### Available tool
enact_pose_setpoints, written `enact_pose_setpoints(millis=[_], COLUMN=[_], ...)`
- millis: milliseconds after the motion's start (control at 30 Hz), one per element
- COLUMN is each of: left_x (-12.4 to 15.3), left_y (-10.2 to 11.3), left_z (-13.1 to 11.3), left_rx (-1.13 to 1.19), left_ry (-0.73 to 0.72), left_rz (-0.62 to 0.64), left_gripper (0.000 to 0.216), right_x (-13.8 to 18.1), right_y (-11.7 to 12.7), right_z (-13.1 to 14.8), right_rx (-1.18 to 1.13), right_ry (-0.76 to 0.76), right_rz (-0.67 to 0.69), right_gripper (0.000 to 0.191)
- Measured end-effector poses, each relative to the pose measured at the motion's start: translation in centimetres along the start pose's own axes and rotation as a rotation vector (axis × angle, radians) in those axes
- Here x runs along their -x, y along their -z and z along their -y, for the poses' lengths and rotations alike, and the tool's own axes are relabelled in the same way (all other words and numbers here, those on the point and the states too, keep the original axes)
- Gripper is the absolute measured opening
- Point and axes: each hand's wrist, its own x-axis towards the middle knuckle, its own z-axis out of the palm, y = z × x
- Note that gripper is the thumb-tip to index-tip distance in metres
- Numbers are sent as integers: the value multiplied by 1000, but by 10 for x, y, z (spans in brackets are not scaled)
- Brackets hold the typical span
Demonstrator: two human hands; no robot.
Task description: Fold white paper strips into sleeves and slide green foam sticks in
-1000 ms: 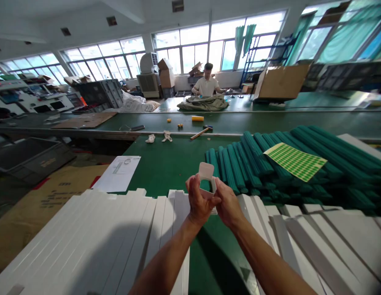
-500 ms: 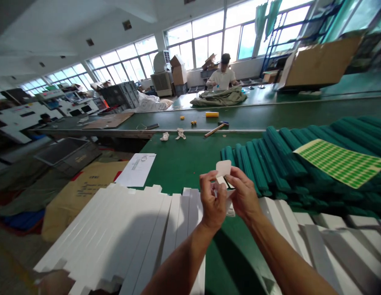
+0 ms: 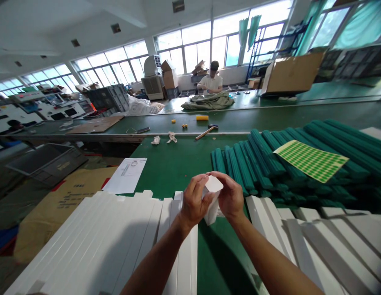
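Note:
Both my hands hold one end of a long white carton box [image 3: 212, 201] above the green table [image 3: 172, 164]. My left hand [image 3: 195, 203] grips its left side with the fingers curled over the top. My right hand [image 3: 229, 197] closes on the right side and presses the end flap down with its fingers. The box's end flap lies nearly flat between my fingertips. The rest of the box is hidden behind my hands and forearms.
Flat white cartons [image 3: 95, 241] lie stacked at the lower left, more at the lower right [image 3: 325, 237]. Green rolled rods [image 3: 270, 159] are piled at the right with a green sticker sheet [image 3: 311, 159] on top. A printed paper [image 3: 125, 175] lies left. A person [image 3: 210, 82] works at a far table.
The upright end flap has been folded down onto the box end. My hands have closed over it and the view shifted slightly.

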Motion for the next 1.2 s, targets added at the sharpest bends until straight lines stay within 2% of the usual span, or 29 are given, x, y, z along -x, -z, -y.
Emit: enact_pose_setpoints(millis=[100, 167, 267, 333, 467, 667, 800, 900, 967, 1100, 1200], left_x=[-4, -7, -10, -13, -20, -31, -38, -34, -26, -7, -2], left_y=[8, 14, 22, 27, 34, 42, 52, 51, 42, 20, 13], left_z=[-5, -8, -9, -8, -10, -18, -24, -25, -22, -13, -9], left_rx=[-58, -70, -73, -84, -130, -223, -297, -369, -406, -456, -482], left_ry=[23, 19, -10, -1, 24, -29, -75, -80, -92, -110, -133], left_rz=[60, 117, 189, 227, 313, 414, 514, 559, 530, 389, 358], left_gripper=[39, 42, 43, 42, 38, 36, 37, 38, 41, 45, 47], right_x=[8, 14, 21, 23, 24, 24, 23, 21, 20, 17, 16], right_y=[10, 17, 20, 15, 3, 0, 0, 0, 0, 5, 9], right_z=[-2, -3, -5, -6, -5, -2, -1, -1, -2, -4, -7], right_rx=[57, 211, 526, 698, 909, 926, 866, 840, 825, 789, 797], right_ry=[-48, -69, -2, 50, 81, 104, 80, 92, 136, 145, 142], right_rz=[99, 199, 305, 291, 208, 253, 326, 346, 345, 354, 353], right_gripper=[41, 49, 67, 70, 60, 51, 53, 54, 53, 50, 45])
